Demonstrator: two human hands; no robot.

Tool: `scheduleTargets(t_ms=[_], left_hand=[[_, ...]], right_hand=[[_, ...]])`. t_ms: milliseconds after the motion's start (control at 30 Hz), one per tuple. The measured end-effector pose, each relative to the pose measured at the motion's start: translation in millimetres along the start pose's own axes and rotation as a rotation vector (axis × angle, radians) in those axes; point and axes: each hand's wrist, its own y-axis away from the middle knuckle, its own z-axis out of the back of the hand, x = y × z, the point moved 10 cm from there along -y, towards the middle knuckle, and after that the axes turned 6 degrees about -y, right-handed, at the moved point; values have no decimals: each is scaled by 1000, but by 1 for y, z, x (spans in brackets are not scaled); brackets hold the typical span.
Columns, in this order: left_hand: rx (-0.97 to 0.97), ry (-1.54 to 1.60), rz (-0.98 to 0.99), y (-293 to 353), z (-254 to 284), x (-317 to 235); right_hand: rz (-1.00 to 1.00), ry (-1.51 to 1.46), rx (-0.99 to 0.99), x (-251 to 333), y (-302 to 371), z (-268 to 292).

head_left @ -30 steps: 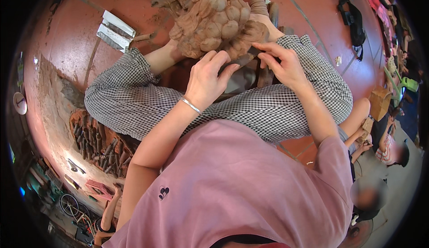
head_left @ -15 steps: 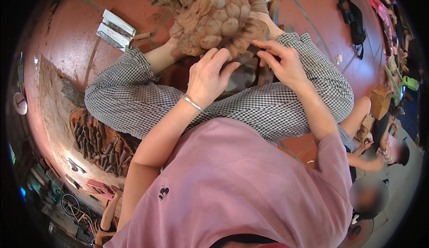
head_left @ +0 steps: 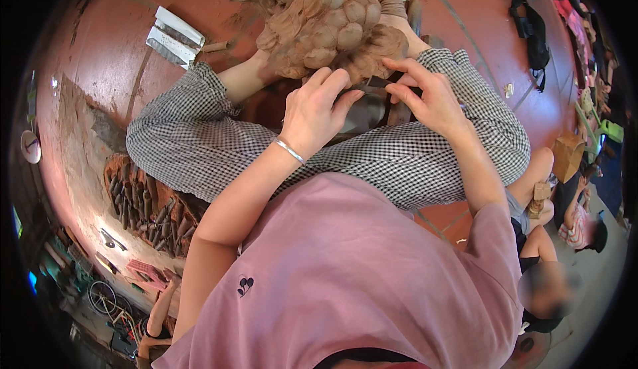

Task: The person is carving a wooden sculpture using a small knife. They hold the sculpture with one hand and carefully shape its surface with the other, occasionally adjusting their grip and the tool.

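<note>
A brown carved sculpture, apparently wooden, with a cluster of rounded, fruit-like lumps, stands between my bare feet at the top of the view. My left hand, with a silver bangle at its wrist, is just below its near edge. The fingers there are bent and closed toward the thumb; what they hold, if anything, is hidden. On the right, thumb and fingers of my right hand pinch a small dark flat piece. That piece lies close to the sculpture's lower right lobe, and I cannot tell whether they touch.
Many carving tools with dark handles lie heaped at left. A white opened packet rests on the red tiles, a black strap bag at upper right. Other people sit at right, near a wooden block; another person's arm shows lower left.
My right hand has shifted slightly down and right, and the dark piece shows more plainly. My left hand has barely moved. At right, a nearby person's arm has changed position.
</note>
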Motion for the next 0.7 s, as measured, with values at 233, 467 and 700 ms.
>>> scheduleTargets(t_ms=[233,467,700], left_hand=[[14,-6,-5,0,-3,0],[4,51,0,-2,-2,5],[10,90,29,-1,-3,10]], right_hand=[[10,87,26,6,-4,2],[-5,8,-50,-8,-8,6],[27,-96,10,-7,4,5]])
